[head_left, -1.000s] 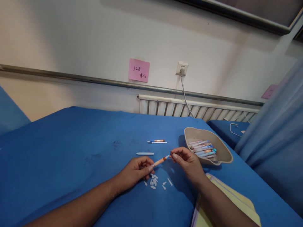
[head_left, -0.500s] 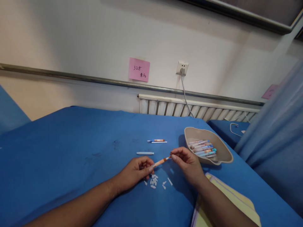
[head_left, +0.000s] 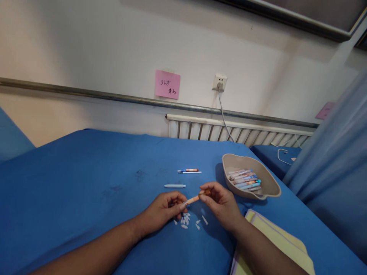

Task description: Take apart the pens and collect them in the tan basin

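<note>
An orange pen [head_left: 192, 199] is held level between my two hands, above the blue cloth. My left hand [head_left: 169, 206] pinches its left end between thumb and fingers. The fingers of my right hand [head_left: 219, 201] are closed around its brown right end, partly hiding it. Below the pen lie several small white tips [head_left: 185, 220], with a few loose ones to the right. A pale blue pen part [head_left: 174, 186] rests just beyond my left hand. Farther back lie an orange and blue pen [head_left: 189, 170] and a thin white rod [head_left: 190, 172], side by side.
A beige tray [head_left: 271, 187] holding several pens [head_left: 245, 179] stands to the right of my right hand. Yellow folded cloth [head_left: 275, 236] lies under my right forearm. Behind the blue-covered surface [head_left: 86, 172] are a radiator [head_left: 200, 130] and wall rail; a blue curtain [head_left: 329, 164] hangs right.
My right hand has moved left along the pen, and its fingers now cover the brown end that showed a gap before. My left hand keeps its grip.
</note>
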`<act>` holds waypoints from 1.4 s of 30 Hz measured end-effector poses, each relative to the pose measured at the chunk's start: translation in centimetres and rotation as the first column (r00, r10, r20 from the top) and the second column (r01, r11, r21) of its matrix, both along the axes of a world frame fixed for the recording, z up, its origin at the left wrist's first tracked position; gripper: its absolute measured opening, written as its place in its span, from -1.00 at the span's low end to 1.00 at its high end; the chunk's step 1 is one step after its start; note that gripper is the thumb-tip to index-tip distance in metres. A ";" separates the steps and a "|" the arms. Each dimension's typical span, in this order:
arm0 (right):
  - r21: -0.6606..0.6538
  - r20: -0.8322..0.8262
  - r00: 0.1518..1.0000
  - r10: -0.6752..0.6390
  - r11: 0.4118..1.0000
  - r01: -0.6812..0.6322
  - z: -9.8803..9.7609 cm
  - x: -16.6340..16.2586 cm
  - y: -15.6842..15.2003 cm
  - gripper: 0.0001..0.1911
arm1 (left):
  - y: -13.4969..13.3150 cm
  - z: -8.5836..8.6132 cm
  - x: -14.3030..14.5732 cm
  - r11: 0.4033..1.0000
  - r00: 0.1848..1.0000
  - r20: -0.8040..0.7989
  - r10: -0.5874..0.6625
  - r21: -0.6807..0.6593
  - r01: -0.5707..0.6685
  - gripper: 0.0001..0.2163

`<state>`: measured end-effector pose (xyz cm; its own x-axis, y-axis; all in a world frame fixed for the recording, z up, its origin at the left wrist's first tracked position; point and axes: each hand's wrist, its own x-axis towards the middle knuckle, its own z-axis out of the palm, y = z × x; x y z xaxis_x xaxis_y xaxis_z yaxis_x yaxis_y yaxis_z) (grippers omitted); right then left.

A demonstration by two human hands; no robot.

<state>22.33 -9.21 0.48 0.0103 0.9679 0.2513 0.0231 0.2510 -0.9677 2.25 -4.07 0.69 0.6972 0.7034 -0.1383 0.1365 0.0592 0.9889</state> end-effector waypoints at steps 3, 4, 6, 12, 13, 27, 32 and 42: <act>-0.018 -0.021 0.999 0.047 0.999 -0.047 -0.2 -0.5 -0.2 -0.67 | 0.0 -0.2 0.0 1.000 1.000 0.025 -0.016 0.011 0.016 -0.74; -0.023 -0.031 0.998 0.059 0.998 -0.060 -0.3 -0.6 -0.2 -0.63 | 0.0 -0.2 0.0 1.000 0.999 0.034 -0.019 0.014 0.018 -0.75; -0.036 -0.053 0.995 0.085 0.996 -0.087 -0.6 -0.6 -0.1 -0.57 | 0.1 -0.3 0.0 1.000 0.999 0.051 -0.014 0.018 0.013 -0.75; -0.058 -0.110 0.983 0.149 0.986 -0.156 -1.1 -0.5 0.5 -0.68 | 0.2 0.0 0.1 1.000 0.999 0.043 0.012 -0.010 -0.012 -0.73; -0.061 -0.116 0.982 0.152 0.985 -0.159 -1.0 -0.6 0.5 -0.70 | 0.1 0.0 0.2 1.000 0.999 0.046 0.003 -0.021 -0.002 -0.73; -0.075 -0.030 0.980 0.195 0.978 -0.197 0.4 -1.4 -0.3 -0.71 | -1.6 -0.3 0.9 0.992 0.996 0.087 -0.024 -0.118 0.034 -0.73; -0.110 -0.077 0.971 0.227 0.966 -0.235 0.3 -1.7 -0.2 -0.70 | -1.6 0.1 0.9 0.996 0.996 0.089 0.000 -0.088 0.008 -0.72; -0.276 -0.085 0.939 0.334 0.897 -0.345 -3.0 -1.1 2.6 -0.65 | 0.6 3.3 2.3 0.929 0.992 -0.056 0.113 0.360 -0.086 -0.78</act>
